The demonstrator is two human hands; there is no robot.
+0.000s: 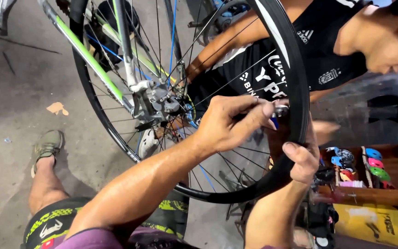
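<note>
Black rim [295, 92] gripped at its near-right edge by right hand [302, 159]; left hand [229, 122] fingertips pinched small metal valve [281, 110] just inside rim.

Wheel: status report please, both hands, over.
Left hand pinching valve at rim. Right hand gripping rim. Another person close behind wheel.

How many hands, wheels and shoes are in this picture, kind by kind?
Person's own hands: 2, the left hand pinching a small metal valve part at the rim, the right hand gripping the black bicycle wheel
Bicycle wheels: 1
Shoes: 1, an olive shoe on the concrete floor
Total: 4
</note>
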